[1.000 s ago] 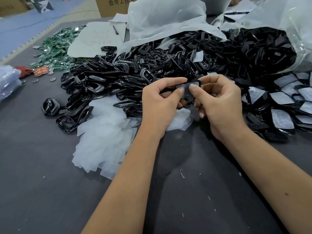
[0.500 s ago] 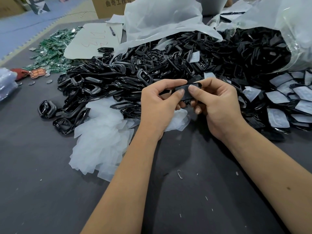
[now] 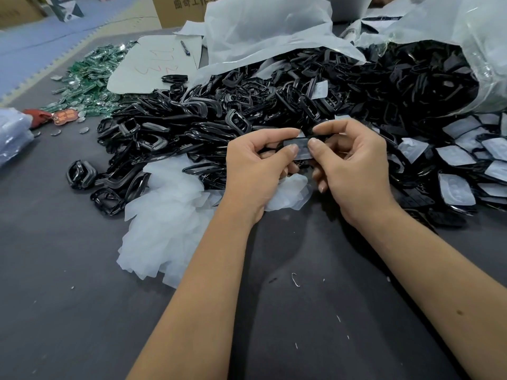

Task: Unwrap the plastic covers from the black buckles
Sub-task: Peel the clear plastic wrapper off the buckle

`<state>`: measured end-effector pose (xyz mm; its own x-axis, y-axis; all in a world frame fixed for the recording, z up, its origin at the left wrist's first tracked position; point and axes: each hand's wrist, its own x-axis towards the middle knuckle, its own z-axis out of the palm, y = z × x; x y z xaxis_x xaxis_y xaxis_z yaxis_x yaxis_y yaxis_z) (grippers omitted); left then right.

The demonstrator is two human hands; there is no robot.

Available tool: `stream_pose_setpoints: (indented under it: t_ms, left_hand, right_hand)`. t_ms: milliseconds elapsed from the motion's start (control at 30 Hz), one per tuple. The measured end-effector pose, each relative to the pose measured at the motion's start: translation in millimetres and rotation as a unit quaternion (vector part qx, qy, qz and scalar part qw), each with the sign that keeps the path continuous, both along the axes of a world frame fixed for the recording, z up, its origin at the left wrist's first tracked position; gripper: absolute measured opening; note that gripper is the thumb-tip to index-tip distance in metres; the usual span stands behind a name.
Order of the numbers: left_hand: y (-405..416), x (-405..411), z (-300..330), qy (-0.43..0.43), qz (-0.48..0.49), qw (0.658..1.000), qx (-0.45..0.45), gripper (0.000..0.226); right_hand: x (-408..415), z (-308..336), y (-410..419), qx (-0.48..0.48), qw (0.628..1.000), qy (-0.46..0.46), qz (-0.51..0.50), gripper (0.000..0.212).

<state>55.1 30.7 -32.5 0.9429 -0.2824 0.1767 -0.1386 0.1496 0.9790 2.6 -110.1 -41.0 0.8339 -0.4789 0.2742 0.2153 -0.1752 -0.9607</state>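
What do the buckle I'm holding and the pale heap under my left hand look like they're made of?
The buckle looks like glossy black moulded plastic or coated metal; unclear which, as the loose ones beside it only show sharp highlights. The pale heap looks like thin frosted plastic film: translucent, limp, crumpled.

I'm at a workshop packing table (image 3: pixel 68 311): a big heap of black buckles (image 3: pixel 247 111), peeled plastic covers (image 3: pixel 164 229), cardboard boxes (image 3: pixel 181 9) and large plastic bags (image 3: pixel 466 28) around me.

Both hands (image 3: pixel 304 171) pinching (fingertips together)
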Motion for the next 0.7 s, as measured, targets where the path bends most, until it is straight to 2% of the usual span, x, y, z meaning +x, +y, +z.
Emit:
stream_pose_setpoints:
  t_ms: [100,200,333,433,500,567,633,700]
  left_hand:
    - [1,-1,3,0.027,0.002,1.000,-0.009,0.025]
    - [4,2,8,0.077,0.019,0.995,-0.054,0.023]
    - [11,8,13,0.146,0.011,0.983,-0.113,0.022]
    - [12,7,15,0.168,-0.017,0.977,-0.129,0.012]
    - [11,6,16,0.184,-0.034,0.971,-0.149,0.024]
    - [9,5,16,0.188,-0.047,0.968,-0.160,0.035]
    - [6,2,14,0.160,-0.055,0.976,-0.137,0.024]
    - [3,-1,11,0.137,-0.041,0.984,-0.108,0.014]
  right_hand:
    - [-2,2,1,-0.119,0.993,-0.027,-0.011,0.008]
    - [-5,6,5,-0.255,0.965,-0.065,-0.015,0.017]
    - [-6,8,3,-0.318,0.945,-0.071,0.035,0.030]
    - [-6,7,1,-0.349,0.931,-0.111,0.008,0.024]
    - [-6,7,1,-0.318,0.941,-0.116,0.001,0.018]
    - [-4,8,1,-0.223,0.971,-0.090,0.001,0.011]
    - [-4,9,-1,-0.091,0.994,-0.057,0.026,0.009]
    - [-5,10,-2,0.020,0.996,-0.037,0.078,0.018]
